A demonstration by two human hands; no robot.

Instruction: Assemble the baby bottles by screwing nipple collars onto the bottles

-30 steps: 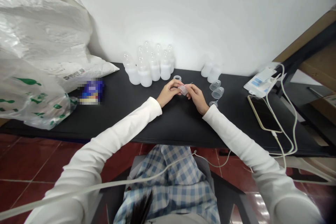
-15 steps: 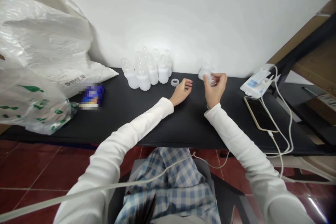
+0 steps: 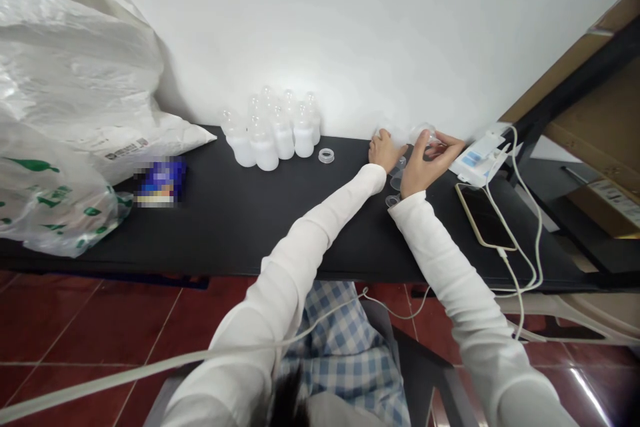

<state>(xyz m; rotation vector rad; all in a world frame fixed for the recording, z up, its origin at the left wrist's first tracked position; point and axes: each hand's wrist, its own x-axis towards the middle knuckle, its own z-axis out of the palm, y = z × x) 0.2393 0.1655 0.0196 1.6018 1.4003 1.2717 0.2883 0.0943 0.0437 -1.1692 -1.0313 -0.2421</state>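
My right hand [image 3: 426,159] is raised a little above the black table [image 3: 240,213] at the back right, its fingers closed round a small clear plastic cap [image 3: 423,135]. My left hand [image 3: 384,149] has reached across beside it and rests near the wall on a whitish bottle [image 3: 382,134] that it mostly hides; its fingers are curled. Clear caps [image 3: 397,181] lie between my two wrists. A loose clear ring [image 3: 326,155] sits on the table to the left of my hands.
Several white bottles with clear caps [image 3: 273,128] stand grouped at the back. Large plastic bags [image 3: 65,113] fill the left end, beside a blue packet [image 3: 160,180]. A phone [image 3: 483,215] on a white cable [image 3: 523,213] and a white box [image 3: 475,157] lie right.
Both hands have moved right and back toward the wall. The left hand left the ring area and crossed to the bottles at the wall; the right hand carried the clear cap further right.
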